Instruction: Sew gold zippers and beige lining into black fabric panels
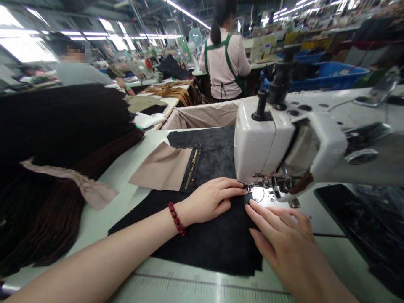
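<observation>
A black fabric panel [217,240] lies on the pale table under the head of a white sewing machine [261,139]. My left hand [212,200] rests flat on the panel, fingers stretched toward the presser foot [250,188]. To the right, my right hand [280,231] has its fingertips on the panel's edge just in front of the foot, fingers extended. Attached at the panel's left is a beige cloth piece [160,168] with a brass zipper [192,168] on black tape. A red bead bracelet [176,219] circles my left wrist.
A tall stack of dark fabric [57,126] fills the left side, with a beige strip [75,181] hanging over it. At right lie a dark phone-like slab [341,210] and clear plastic [378,227]. Behind are two people, one in a green apron [222,63], and a blue crate [334,75].
</observation>
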The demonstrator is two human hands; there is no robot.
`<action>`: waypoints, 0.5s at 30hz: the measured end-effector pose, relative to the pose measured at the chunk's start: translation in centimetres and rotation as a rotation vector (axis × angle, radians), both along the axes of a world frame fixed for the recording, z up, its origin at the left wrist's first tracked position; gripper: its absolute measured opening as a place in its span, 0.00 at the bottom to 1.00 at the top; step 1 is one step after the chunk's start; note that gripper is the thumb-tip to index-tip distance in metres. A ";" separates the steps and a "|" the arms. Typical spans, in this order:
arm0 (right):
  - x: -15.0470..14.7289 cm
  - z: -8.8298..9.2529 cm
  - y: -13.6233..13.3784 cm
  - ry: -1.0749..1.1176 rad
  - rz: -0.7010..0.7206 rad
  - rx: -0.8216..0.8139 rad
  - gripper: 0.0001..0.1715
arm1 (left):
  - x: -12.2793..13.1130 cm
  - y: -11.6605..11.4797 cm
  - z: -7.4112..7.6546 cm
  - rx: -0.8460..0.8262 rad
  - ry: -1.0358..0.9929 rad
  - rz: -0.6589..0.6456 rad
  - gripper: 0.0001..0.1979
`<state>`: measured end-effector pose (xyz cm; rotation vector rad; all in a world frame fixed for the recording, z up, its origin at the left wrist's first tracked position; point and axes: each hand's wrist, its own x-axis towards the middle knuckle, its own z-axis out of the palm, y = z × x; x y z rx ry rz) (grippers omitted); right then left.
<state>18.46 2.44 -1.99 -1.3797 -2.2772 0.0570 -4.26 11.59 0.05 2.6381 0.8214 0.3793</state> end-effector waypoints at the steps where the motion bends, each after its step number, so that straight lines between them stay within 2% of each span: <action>1: 0.0 0.0 0.0 0.000 -0.001 -0.004 0.22 | 0.0 0.0 0.0 0.002 0.003 0.001 0.22; 15: 0.2 -0.3 0.2 0.021 -0.009 -0.032 0.21 | 0.0 0.1 -0.2 0.008 0.047 0.010 0.24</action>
